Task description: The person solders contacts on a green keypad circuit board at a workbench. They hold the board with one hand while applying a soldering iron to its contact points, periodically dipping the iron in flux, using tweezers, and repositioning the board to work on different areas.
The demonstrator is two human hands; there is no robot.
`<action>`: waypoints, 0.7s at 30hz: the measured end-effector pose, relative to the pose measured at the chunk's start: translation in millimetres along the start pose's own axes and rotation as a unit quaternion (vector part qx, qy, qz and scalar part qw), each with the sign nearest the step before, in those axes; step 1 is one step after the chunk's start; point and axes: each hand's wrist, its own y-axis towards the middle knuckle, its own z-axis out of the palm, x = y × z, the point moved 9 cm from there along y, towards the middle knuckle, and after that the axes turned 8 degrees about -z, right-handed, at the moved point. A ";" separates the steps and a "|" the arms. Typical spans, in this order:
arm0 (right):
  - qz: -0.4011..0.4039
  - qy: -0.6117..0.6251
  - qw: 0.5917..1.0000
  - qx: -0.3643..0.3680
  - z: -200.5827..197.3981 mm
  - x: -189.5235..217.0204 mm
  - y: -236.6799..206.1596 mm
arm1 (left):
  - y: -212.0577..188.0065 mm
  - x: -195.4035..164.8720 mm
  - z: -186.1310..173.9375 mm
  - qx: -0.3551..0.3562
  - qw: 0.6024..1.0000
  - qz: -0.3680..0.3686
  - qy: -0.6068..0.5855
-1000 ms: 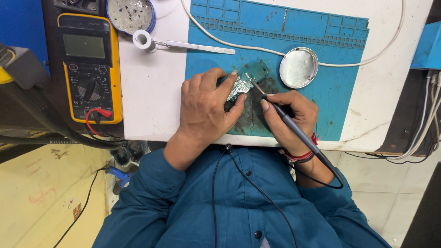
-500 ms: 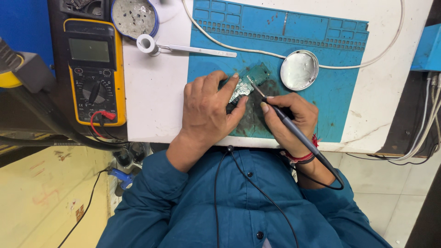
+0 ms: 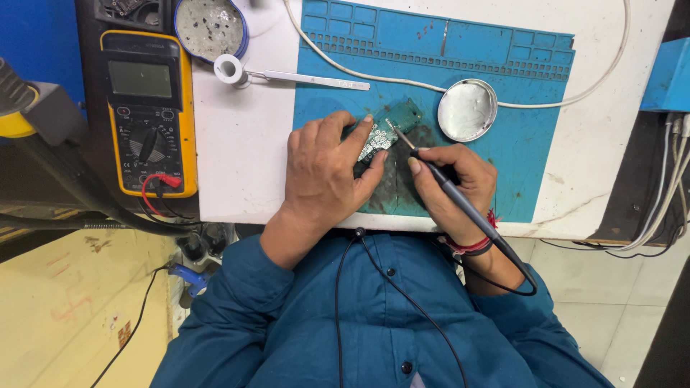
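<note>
Left hand flat on a small circuit board, fingers pressed against its edge. Right hand fingers pinching a soldering iron, tip touching the board, over a blue mat.

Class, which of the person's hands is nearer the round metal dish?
Right. The right hand lies just below the round metal dish; the left hand sits farther off, across the circuit board.

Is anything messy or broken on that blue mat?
Yes. The mat has a dark, scorched-looking smudge beside the board, between the hands. Nothing looks spilled or broken.
</note>
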 end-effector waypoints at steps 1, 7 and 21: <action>-0.005 0.000 1.000 0.003 0.3 0.9 0.2 | 0.0 0.2 0.2 0.000 1.000 0.001 0.001; -0.008 0.005 1.000 0.004 1.4 1.7 0.4 | -1.3 1.6 1.2 0.000 1.000 0.001 -0.003; 0.012 0.021 0.999 -0.023 1.1 -9.8 -2.6 | 43.1 20.5 -47.3 -0.062 0.988 0.035 0.134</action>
